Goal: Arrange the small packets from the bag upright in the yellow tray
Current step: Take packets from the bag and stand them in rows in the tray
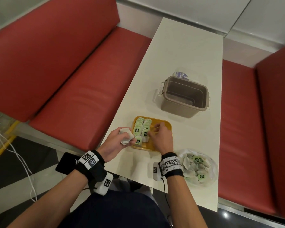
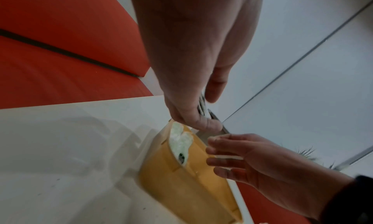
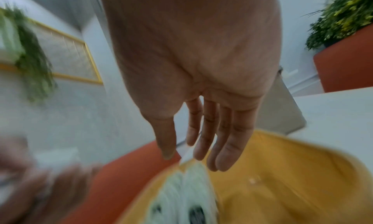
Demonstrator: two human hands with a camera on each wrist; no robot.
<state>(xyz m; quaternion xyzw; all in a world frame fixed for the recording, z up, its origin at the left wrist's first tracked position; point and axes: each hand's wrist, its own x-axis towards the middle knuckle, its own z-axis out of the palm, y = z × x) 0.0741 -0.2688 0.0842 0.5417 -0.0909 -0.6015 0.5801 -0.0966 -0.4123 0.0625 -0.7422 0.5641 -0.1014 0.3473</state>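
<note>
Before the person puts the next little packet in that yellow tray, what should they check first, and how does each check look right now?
1. Spare packets ready in the left hand: ok.
2. Right hand free to take one: ok, its fingers are straight and empty over the tray.
3. Room left in the yellow tray: ok, its right part is bare.
4. Two rows of packets in the tray standing upright: mostly ok; the nearest ones lean.
5. Bag holds more packets: ok.
6. Brown bin out of the way: ok.
</note>
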